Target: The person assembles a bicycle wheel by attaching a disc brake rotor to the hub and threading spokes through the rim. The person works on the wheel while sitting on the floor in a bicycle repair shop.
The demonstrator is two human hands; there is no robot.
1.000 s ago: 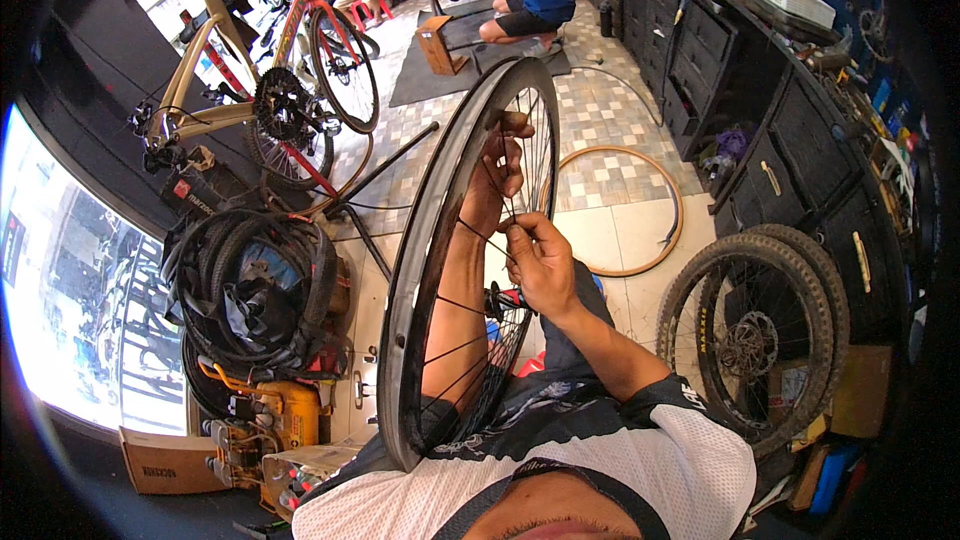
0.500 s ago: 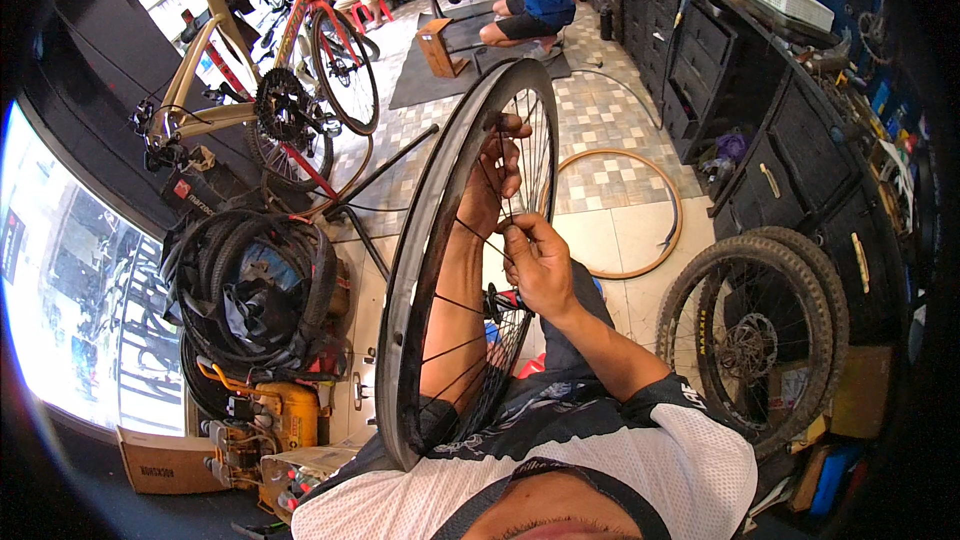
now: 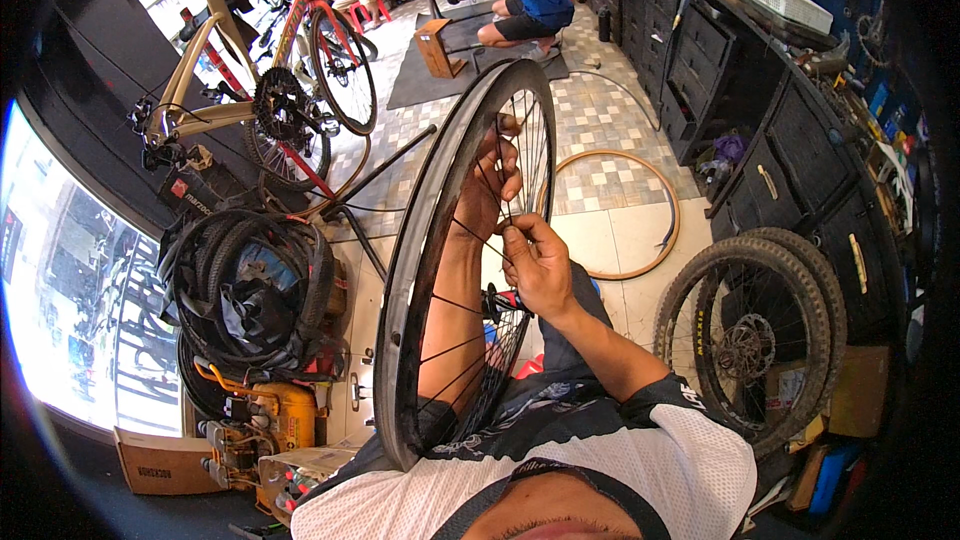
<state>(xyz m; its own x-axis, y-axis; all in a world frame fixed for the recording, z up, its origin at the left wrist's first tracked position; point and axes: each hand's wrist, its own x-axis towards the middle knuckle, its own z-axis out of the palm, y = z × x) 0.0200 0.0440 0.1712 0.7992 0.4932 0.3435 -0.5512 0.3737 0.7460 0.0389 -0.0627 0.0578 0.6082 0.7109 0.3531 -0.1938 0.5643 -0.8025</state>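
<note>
A black bicycle wheel (image 3: 403, 290) without a tyre stands upright in front of my body, leaning slightly, its lower rim against my clothes. My left hand (image 3: 486, 180) reaches in among the spokes, its fingers curled round a spoke near the far part of the rim. Just below it, my right hand (image 3: 541, 268) pinches a thin black spoke between thumb and forefinger. The hub (image 3: 496, 302) sits below my right hand, dark with some red on it. What lies inside the right pinch is mostly hidden.
A tan-edged tyre (image 3: 676, 210) lies on the tiles beyond. Two knobby-tyred wheels (image 3: 680, 290) lean at right by black cabinets (image 3: 770, 175). At left are bundled tyres (image 3: 185, 275), a yellow compressor (image 3: 298, 415) and bicycles (image 3: 180, 90). Another person (image 3: 545, 0) crouches at the back.
Both hands stay at the same place on the wheel. The fingers of my left hand have shifted very slightly; the whole view has moved a little.
</note>
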